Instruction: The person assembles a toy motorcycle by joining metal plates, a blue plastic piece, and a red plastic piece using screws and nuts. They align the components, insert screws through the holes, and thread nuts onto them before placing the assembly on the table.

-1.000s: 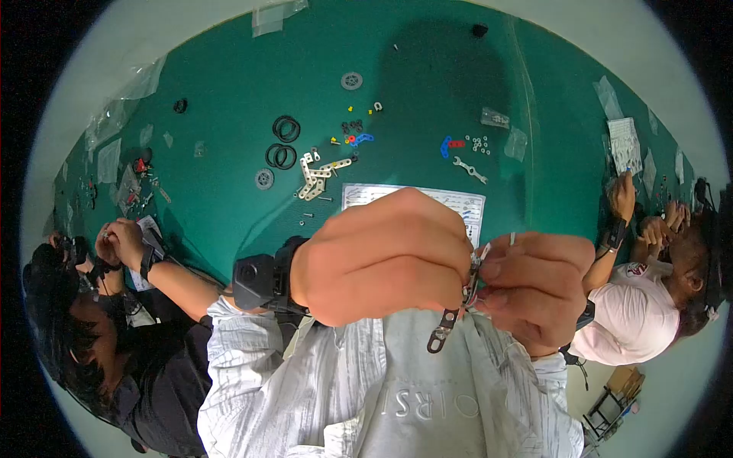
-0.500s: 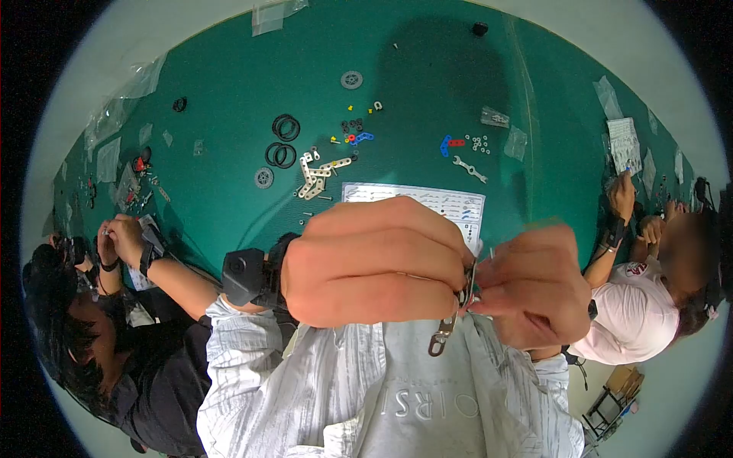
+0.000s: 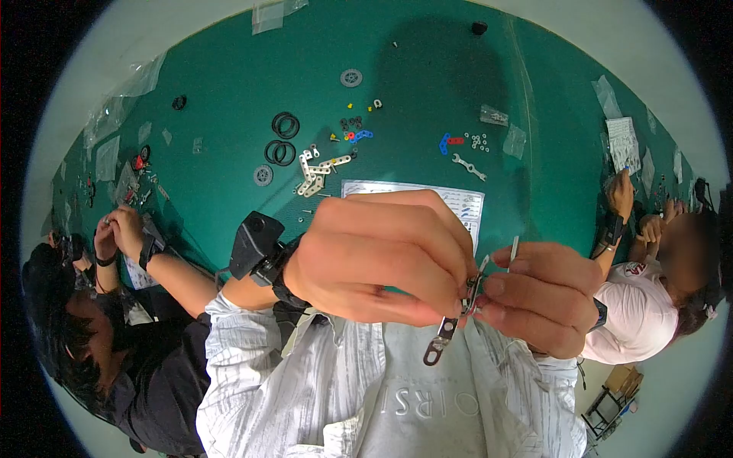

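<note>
Both of my hands meet in front of my chest around a small metal strip assembly [image 3: 443, 342], whose slotted end hangs down below the fingers. My left hand [image 3: 382, 256] is closed on it, its back toward the camera. From the other side my right hand [image 3: 540, 298] pinches the assembly; a thin light metal piece [image 3: 515, 250] sticks up by its fingers. Just beyond my hands lies a printed parts sheet [image 3: 458, 200], partly covered by my left hand. Where the fingers meet, small details are hidden.
On the green table [image 3: 229, 76] lie metal strips [image 3: 311, 175], black rings [image 3: 285, 125], grey wheels [image 3: 351, 78], a wrench [image 3: 469, 167], blue [image 3: 444, 143] and red [image 3: 456, 141] pieces and small nuts [image 3: 476, 142]. Co-workers sit at left [image 3: 153, 374] and right [image 3: 634, 313].
My left hand has tilted and its fingers have loosened a little. My right hand has shifted slightly right and down, showing more of the metal pieces. The left co-worker's hands have moved slightly.
</note>
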Demonstrator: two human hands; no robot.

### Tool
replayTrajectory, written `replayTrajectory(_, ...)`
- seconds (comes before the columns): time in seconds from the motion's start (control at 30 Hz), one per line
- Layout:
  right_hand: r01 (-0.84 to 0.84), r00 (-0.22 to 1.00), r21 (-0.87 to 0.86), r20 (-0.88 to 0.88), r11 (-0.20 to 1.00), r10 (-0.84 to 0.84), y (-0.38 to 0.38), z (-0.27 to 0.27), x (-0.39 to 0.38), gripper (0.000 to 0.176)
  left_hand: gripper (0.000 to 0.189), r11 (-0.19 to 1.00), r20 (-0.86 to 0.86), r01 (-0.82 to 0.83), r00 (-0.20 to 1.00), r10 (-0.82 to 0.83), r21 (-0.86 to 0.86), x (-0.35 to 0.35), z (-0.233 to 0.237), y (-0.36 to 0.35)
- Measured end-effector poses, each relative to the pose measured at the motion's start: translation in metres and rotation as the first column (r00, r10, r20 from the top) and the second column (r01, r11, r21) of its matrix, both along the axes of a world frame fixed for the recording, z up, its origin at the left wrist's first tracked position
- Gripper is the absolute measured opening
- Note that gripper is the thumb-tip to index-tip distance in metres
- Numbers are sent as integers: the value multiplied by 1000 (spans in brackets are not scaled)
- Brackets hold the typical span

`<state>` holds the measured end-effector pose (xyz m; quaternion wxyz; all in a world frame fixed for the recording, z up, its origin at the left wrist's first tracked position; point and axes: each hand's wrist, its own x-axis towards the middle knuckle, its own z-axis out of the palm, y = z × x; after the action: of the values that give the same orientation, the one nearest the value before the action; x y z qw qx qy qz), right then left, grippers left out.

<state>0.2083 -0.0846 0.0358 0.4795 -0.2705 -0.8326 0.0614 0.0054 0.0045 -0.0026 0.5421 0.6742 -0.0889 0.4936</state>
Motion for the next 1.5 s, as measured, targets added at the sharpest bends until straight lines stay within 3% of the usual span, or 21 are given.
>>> replayTrajectory(0.57,7,1000,88,21,996,-9,3,2,-2,20,14,994,39,18,999,-14,-109,6,-8,-10)
replayTrajectory(0.87,-19,1000,85,-4,996,20,5,1,-1,19,14,1000,-8,-11,1000,11,-26,2,-2,-5)
replayTrajectory(1.27,-29,999,116,-13,993,31,7,1,-2,22,12,990,15,15,1000,-13,-139,3,-1,-9)
replayTrajectory(1.5,-36,998,136,-39,990,42,7,-1,-5,20,11,993,20,33,999,-31,-113,3,-3,-11)
